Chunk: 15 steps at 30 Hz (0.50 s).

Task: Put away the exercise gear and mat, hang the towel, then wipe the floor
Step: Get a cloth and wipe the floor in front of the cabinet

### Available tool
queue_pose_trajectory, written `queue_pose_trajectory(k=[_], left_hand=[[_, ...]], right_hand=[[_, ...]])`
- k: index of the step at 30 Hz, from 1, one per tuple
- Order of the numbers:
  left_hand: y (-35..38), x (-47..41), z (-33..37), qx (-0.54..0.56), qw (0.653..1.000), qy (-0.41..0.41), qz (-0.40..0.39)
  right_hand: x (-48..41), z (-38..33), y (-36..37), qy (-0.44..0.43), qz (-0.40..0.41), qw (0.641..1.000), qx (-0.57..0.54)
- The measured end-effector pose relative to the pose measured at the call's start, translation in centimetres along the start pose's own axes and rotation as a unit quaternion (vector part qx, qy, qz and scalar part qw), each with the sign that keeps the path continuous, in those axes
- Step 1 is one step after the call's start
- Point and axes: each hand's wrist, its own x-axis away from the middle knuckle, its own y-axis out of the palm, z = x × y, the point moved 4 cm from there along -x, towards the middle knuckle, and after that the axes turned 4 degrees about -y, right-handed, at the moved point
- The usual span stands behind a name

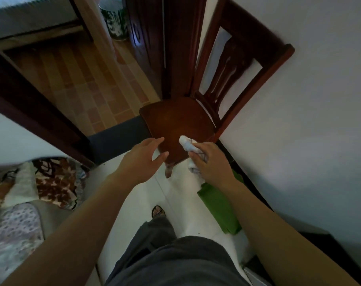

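Fingers (196, 159) of the right hand (213, 165) curl tight round a bunched white towel (187, 145) with thin dark check lines. One end pokes out of the fist toward 11 o'clock, the other hangs below the hand toward 6 o'clock. The left hand (141, 159) is spread and holds nothing, at 9 o'clock from the towel and apart from it, its fingertips over the front edge of a dark wooden chair (175, 120); whether they touch the seat cannot be told. The towel's upper end sits over the seat's near corner. The chair stands by a white wall (299, 120) at 3 o'clock, on white floor tiles (175, 195). At 10 o'clock a dark door frame (37, 112) opens on a brick-patterned floor (82, 79). A patterned blanket (52, 178) lies at 8 o'clock. Counted: two hands, one towel, one chair, one green folded sheet (218, 205) on the tiles under the right forearm, one sandalled foot (158, 211)
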Motion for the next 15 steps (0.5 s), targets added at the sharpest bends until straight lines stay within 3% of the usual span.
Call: queue_pose_trajectory(k=[15], left_hand=[[-2.2, -22.4, -1.0, -0.039, 0.998, -0.003, -0.058]], right_hand=[[-21.4, 6.1, -0.2, 0.054, -0.036, 0.998, 0.0]])
